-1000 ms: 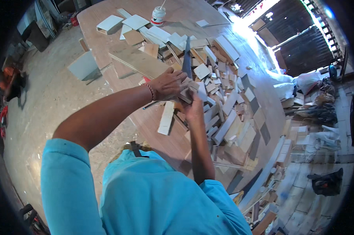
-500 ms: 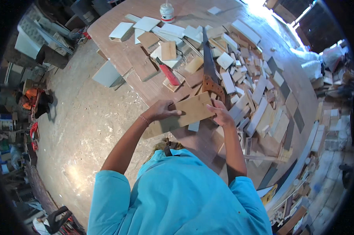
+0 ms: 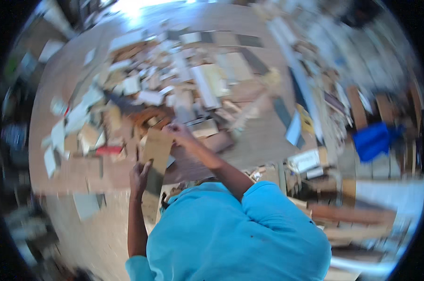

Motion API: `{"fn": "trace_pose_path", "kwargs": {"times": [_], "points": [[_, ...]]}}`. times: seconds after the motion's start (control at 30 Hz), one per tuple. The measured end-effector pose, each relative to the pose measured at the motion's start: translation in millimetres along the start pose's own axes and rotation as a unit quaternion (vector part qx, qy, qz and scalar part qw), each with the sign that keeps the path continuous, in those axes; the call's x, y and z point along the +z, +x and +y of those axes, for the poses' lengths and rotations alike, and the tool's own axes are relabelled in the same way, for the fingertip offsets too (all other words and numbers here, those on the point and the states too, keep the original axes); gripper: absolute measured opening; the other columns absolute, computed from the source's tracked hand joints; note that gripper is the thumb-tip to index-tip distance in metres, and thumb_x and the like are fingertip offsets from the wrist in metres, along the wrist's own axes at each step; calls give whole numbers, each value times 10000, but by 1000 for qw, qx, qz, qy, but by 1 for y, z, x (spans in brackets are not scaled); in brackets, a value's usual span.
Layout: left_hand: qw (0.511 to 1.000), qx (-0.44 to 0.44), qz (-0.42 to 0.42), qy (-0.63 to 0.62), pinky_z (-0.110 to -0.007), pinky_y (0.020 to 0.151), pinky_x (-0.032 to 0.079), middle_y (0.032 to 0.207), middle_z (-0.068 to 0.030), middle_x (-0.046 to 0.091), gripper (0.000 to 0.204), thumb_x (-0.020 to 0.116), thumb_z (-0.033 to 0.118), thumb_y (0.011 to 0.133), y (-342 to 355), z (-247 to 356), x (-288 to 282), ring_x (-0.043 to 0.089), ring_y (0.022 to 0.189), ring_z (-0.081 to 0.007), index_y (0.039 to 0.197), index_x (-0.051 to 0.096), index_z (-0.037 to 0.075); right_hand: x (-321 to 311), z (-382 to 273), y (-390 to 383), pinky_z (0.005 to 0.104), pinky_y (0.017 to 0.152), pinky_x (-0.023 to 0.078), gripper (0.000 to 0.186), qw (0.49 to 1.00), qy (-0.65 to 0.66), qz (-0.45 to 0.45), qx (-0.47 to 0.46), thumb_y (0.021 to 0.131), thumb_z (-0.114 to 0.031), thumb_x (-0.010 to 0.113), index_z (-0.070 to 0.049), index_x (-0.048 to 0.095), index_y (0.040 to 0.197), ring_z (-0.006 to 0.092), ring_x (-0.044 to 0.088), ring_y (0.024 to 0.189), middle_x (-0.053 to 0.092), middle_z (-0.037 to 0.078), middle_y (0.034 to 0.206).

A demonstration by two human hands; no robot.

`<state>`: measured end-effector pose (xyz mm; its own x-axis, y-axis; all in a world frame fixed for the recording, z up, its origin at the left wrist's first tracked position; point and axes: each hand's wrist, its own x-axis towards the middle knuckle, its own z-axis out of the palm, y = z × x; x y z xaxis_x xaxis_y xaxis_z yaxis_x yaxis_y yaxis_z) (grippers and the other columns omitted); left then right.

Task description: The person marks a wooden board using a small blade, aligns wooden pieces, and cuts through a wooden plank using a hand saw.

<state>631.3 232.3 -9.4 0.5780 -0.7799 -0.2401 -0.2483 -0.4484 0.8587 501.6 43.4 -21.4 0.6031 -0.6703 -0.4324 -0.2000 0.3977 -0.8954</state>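
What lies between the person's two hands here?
A flat wooden board: the left hand is on its left edge, the right hand at its far right corner, in the head view.

Wooden board (image 3: pixel 157 144): plain tan, darker brown lower down. Saw handle (image 3: pixel 148 115): orange-brown; saw blade (image 3: pixel 122 100): dark blue-grey. Knife handle (image 3: pixel 109 150): red. Jar (image 3: pixel 58 106): white with a red patch, detail blurred. Tabletop (image 3: pixel 123 181): pinkish brown. Flat rectangles (image 3: pixel 249 41) along the far side of the offcuts: dark grey alternating with white and tan. Shirt (image 3: pixel 235 229): plain turquoise, one small dark speck. Cloth (image 3: pixel 372 140): vivid blue.
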Motion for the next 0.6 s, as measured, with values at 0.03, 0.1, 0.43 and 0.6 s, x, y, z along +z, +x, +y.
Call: {"fn": "trace_pose_path", "kwargs": {"times": [0.03, 0.1, 0.43, 0.6], "points": [[999, 29, -33, 4, -283, 471, 346, 545, -61, 484, 380, 598, 323, 782, 7, 4, 7, 381, 524, -100, 676, 505, -30, -6, 3, -11, 261, 522, 464, 386, 999, 41, 14, -16, 774, -355, 607, -38, 548, 985, 88, 539, 731, 558, 10, 825], [997, 18, -66, 25, -261, 442, 304, 536, -9, 435, 382, 588, 333, 791, 12, 9, 14, 363, 514, -74, 645, 485, -5, -11, 10, -30, 251, 506, 461, 370, 994, 94, 31, -37, 780, -348, 600, -41, 550, 980, 85, 540, 714, 560, 7, 806], [962, 124, -242, -11, -280, 422, 309, 492, -11, 386, 407, 579, 353, 795, -17, 32, 97, 341, 461, -99, 629, 471, -3, -51, 47, -142, 267, 682, 443, 416, 920, 96, 346, -154, 747, -268, 653, 10, 518, 1026, 114, 525, 777, 574, 62, 873], [916, 176, -340, 118, -309, 586, 422, 675, -107, 570, 360, 577, 340, 787, -46, 62, 130, 520, 620, -166, 795, 555, -19, -82, 58, -192, 260, 673, 436, 471, 861, 94, 488, -108, 705, -295, 695, 10, 519, 1018, 126, 526, 756, 569, 66, 841]]}}
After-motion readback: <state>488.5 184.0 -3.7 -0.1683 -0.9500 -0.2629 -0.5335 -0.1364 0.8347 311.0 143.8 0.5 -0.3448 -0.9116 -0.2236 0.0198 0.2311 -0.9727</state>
